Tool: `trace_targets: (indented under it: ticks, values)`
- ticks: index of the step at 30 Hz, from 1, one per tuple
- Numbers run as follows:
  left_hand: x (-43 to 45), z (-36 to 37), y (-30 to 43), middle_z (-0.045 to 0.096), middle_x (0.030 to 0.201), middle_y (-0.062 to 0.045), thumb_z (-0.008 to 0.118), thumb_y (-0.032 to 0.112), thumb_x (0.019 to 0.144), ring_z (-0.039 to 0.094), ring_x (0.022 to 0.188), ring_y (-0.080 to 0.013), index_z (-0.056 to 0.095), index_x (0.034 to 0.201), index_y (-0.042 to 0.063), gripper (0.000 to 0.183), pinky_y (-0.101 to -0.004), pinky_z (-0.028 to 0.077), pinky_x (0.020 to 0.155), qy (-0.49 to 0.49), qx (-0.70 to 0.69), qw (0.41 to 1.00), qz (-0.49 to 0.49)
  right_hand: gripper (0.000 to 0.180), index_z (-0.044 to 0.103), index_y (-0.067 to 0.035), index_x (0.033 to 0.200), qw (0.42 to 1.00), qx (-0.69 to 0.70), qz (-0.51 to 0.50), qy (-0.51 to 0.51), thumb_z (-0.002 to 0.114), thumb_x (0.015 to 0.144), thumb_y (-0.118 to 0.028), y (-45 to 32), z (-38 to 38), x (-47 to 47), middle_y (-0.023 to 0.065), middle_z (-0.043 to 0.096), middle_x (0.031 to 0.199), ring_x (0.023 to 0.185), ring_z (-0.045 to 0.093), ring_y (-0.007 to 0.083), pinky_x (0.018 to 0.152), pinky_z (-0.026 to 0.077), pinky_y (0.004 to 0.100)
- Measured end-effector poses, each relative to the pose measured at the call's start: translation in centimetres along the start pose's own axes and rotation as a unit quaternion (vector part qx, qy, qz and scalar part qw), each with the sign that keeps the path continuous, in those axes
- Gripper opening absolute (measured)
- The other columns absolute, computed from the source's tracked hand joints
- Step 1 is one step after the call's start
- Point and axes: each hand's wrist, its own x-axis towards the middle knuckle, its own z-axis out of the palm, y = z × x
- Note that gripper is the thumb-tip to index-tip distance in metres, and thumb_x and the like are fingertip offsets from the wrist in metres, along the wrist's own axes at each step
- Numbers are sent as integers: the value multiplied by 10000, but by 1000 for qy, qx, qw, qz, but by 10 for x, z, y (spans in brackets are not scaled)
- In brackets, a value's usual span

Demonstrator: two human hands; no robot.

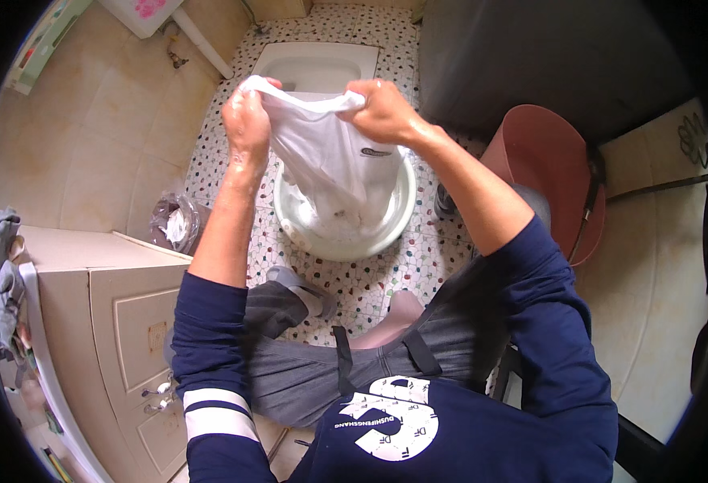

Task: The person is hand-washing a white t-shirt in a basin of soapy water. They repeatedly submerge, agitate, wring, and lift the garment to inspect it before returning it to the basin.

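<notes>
A wet white cloth garment (329, 145) with a small dark printed mark hangs stretched between my two hands. My left hand (247, 124) is closed on its upper left edge, with suds on the skin. Closed on the upper right edge is my right hand (381, 111). The garment's lower part hangs down into a pale green plastic basin (351, 250) on the floor, where whitish, sudsy water shows. How much of the cloth lies in the water I cannot tell.
Beyond the basin lies a white squat toilet (317, 57) in the mosaic-patterned floor. To the right stands a large pink tub (547, 151). A lined waste bin (175, 223) and a beige cabinet (142, 338) are on the left. A grey slipper (329, 302) is near the basin.
</notes>
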Motion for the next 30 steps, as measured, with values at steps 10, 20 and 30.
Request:
trace_targets:
  ticks: [10,20,30]
  values:
    - [-3,9,109,600,808,-65,326,123,968,545,751,-141,650,972,-10,350,-277,438,711,2,-97,995,31,123,668,17,853,975,216,14,48,608,762,-40,-75,-41,13,51,660,754,705,584,94,648,478,264]
    - [-54,17,-254,657,911,-192,510,213,853,631,849,-332,677,1026,62,284,-426,481,802,-161,281,930,-174,378,647,5,1083,908,113,392,94,613,756,-181,187,188,-80,235,659,1062,1030,612,387,924,465,399]
    - [-125,38,-388,477,1389,-59,578,241,766,373,1307,-304,487,1371,162,616,-565,267,1066,-331,534,776,-58,903,294,-217,1480,891,-273,251,-261,723,685,-214,263,271,-134,181,304,1505,1323,369,400,1036,307,572]
